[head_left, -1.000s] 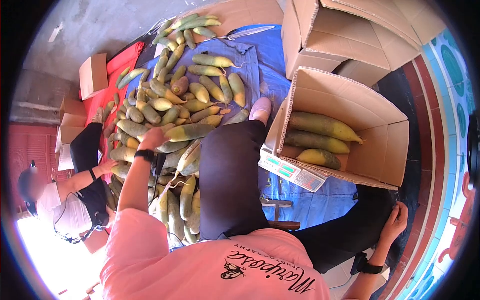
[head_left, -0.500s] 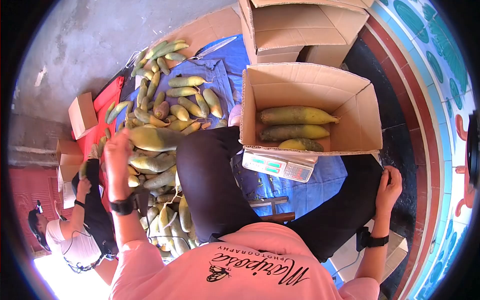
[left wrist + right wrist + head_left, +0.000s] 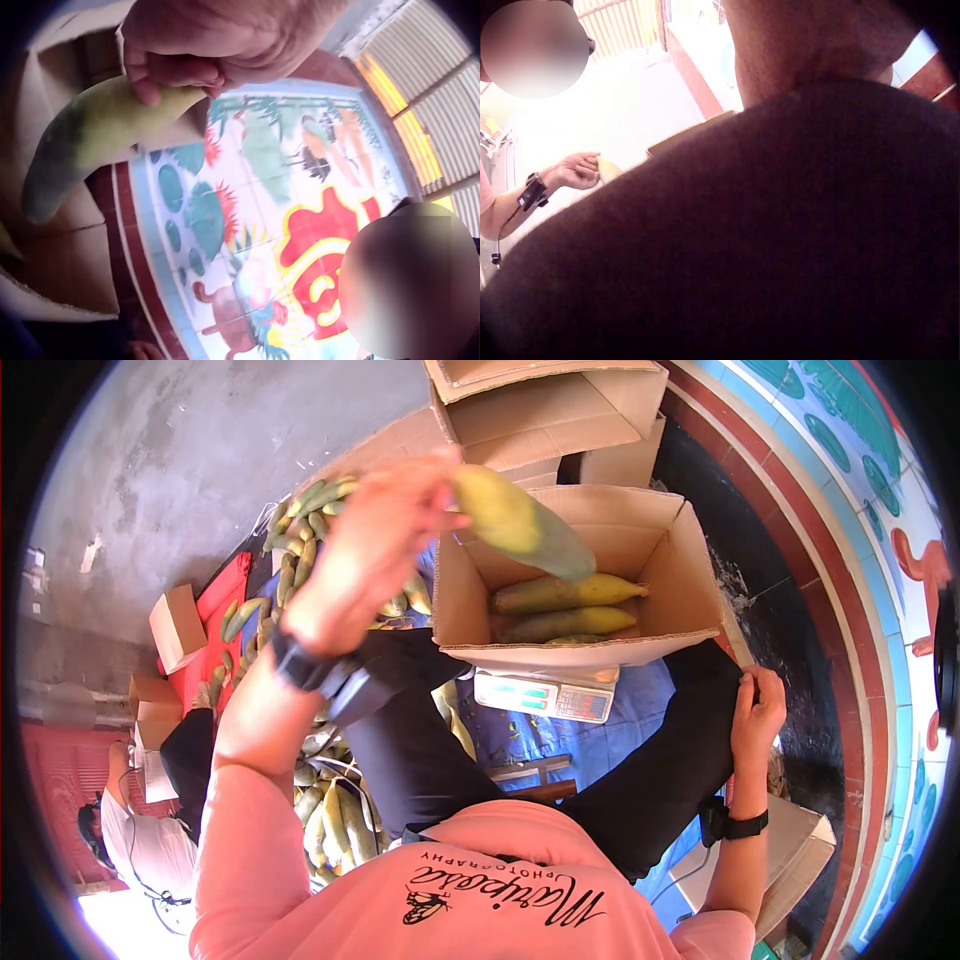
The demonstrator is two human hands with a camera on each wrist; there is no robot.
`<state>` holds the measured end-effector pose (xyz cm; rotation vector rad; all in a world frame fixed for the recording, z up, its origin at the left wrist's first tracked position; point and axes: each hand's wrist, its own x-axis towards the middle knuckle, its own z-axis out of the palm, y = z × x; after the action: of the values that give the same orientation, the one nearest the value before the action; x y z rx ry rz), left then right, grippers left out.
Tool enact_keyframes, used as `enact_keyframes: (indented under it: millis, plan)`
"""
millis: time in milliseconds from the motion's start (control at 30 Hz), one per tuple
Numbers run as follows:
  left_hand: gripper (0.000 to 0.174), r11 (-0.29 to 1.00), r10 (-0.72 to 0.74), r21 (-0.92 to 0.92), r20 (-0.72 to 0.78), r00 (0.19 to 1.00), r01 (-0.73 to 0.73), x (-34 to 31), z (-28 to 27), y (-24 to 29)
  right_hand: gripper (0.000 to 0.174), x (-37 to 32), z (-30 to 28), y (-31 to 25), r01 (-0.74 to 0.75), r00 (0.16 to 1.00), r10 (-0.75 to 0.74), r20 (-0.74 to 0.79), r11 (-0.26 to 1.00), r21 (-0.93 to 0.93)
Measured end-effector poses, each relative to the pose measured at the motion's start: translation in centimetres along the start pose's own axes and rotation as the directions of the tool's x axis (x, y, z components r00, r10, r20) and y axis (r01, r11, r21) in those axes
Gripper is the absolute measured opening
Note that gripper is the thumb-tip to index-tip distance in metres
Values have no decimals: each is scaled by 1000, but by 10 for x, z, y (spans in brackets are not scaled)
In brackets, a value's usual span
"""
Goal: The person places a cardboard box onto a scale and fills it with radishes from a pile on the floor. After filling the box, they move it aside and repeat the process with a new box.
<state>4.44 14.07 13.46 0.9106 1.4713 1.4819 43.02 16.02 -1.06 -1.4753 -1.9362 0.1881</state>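
In the head view my left hand [image 3: 385, 540] grips a green radish [image 3: 520, 525] by its pale end, over the left part of an open cardboard box [image 3: 580, 653]. The left wrist view shows that hand [image 3: 217, 45] with fingers curled round the tapered end of the radish [image 3: 90, 131], its dark end tilted down at the box. Inside the box lie more radishes [image 3: 570, 593], side by side. The box stands on a scale [image 3: 545, 696]. My right hand [image 3: 759, 705] rests on my right knee, fingers loosely bent and holding nothing.
A radish heap [image 3: 335, 820] lies left of my left leg, partly hidden by my arm. Behind the box stand other cardboard boxes [image 3: 545, 420]. Another person [image 3: 150, 845] sits at far left. A flattened carton [image 3: 790, 860] lies beside my right forearm.
My left hand has lifted a radish from the heap and carried it right to the box. The head view has shifted. My right hand stays at the knee.
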Motion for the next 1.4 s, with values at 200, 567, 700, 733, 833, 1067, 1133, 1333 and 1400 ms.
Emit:
enact_keyframes:
  millis: [200, 567, 700, 733, 833, 1067, 1133, 1333, 1400]
  plan:
    - [32, 967, -235, 174, 324, 916, 186, 53, 79, -84, 6, -2, -2, 6, -26, 1000, 26, -8, 998, 52]
    - [27, 563, -641, 797, 254, 724, 220, 67, 44, -137, 8, -2, -1, 6, -64, 998, 62, 20, 995, 82]
    - [27, 708, -555, 680, 369, 745, 191, 61, 11, -119, 9, -2, 2, 8, -16, 1000, 15, 13, 997, 76]
    - [28, 780, -456, 613, 419, 785, 126, 54, 1, -103, 9, -3, 4, 10, -19, 1000, 19, 6, 997, 70]
    - [27, 877, -173, 479, 387, 906, -37, 21, -35, -40, 10, -5, 5, 14, -15, 1000, 13, 26, 997, 70]
    - [26, 718, -16, 679, -203, 979, 153, -63, -213, -50, 14, -3, 3, 14, -45, 995, 47, 84, 999, -24]
    - [27, 725, -131, 621, -301, 945, 298, -91, -270, -99, 14, -2, 4, 14, -46, 996, 49, 80, 998, -39]
    - [21, -33, -253, 952, -302, 919, 304, -179, -361, -238, 16, 0, 7, 15, -31, 993, 41, 109, 995, -98]
    - [27, 79, -268, 756, -611, 744, 650, -194, -358, -260, 16, 2, 7, 15, -17, 993, 32, 117, 992, -124]
